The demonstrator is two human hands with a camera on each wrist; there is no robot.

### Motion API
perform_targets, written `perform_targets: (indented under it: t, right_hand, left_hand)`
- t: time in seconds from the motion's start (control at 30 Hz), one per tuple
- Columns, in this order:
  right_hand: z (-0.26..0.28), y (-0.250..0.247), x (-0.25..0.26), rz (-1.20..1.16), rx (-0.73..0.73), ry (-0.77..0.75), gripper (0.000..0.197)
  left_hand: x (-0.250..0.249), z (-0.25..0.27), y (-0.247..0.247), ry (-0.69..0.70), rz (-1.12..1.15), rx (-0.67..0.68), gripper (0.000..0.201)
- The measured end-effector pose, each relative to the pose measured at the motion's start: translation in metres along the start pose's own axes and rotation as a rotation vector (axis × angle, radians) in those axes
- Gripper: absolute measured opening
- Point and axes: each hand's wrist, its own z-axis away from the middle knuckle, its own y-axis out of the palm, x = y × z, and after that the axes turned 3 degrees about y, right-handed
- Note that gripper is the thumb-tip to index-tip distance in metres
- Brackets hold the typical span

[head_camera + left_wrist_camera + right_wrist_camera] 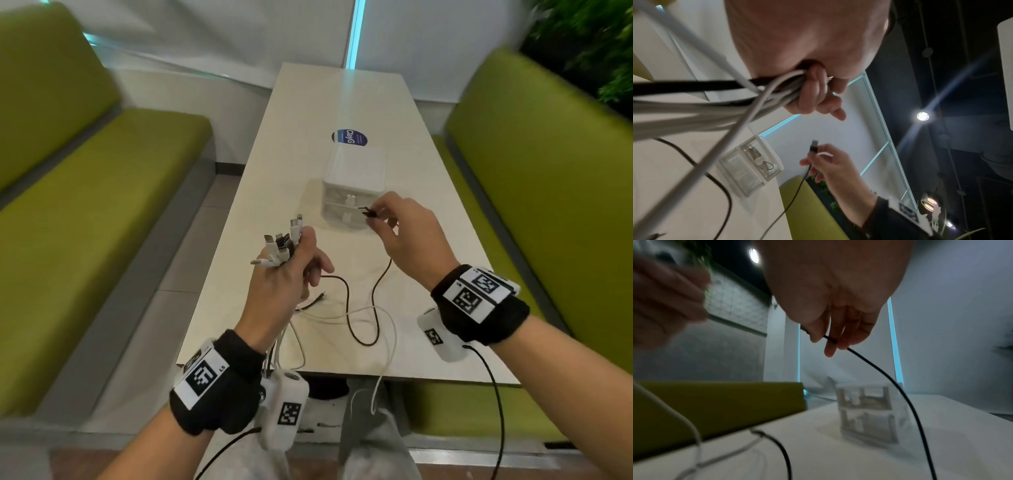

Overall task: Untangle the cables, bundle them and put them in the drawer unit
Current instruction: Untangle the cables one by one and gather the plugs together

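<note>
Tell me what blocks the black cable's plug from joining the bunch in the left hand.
Nothing visible. The right hand pinches the black plug in open air; only a bare gap separates it from the plugs gripped by the left hand.

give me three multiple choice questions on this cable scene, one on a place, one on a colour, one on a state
1. Where does the drawer unit stand?
A. on the white table
B. on the green bench
C. on the floor

2. What colour is the cable whose plug the right hand pinches?
A. white
B. black
C. red

3. How are the drawers of the unit?
A. both pulled out
B. both pushed in
C. top one removed

Answers:
1 A, the head view shows it on the tabletop, beyond both hands.
2 B, a black lead runs from the plug in a loop on the table towards the left hand, which grips a bunch of cable ends.
3 B, both drawer fronts sit flush with the frame.
</note>
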Motion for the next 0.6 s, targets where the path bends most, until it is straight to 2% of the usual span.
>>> perform_targets:
  t: [0.07,0.2,0.37,0.47,0.6]
  right_hand:
    - [0.013,-0.015,0.024,-0.161,0.007,0.025,0.012]
    - [0.042,-0.028,0.061,-0.5,0.12,0.081,0.013]
    - [0.06,-0.019,0.085,-0.703,0.176,0.046,0.008]
    - [0.064,-0.012,0.092,-0.754,0.184,0.052,0.004]
    - [0.069,-0.003,0.096,-0.72,0.2,-0.027,0.015]
  left_hand:
    - [-0.004,0.006,0.001,0.058,-0.027,-0.032,0.055]
    - [-0.008,0.017,0.003,0.154,-0.128,-0.111,0.044]
    - [-0.014,0.029,0.003,0.099,-0.109,-0.074,0.039]
    - [-0.016,0.034,0.0,0.098,-0.149,-0.062,0.039]
    - [-0.014,0.034,-0.007,0.11,-0.138,-0.032,0.036]
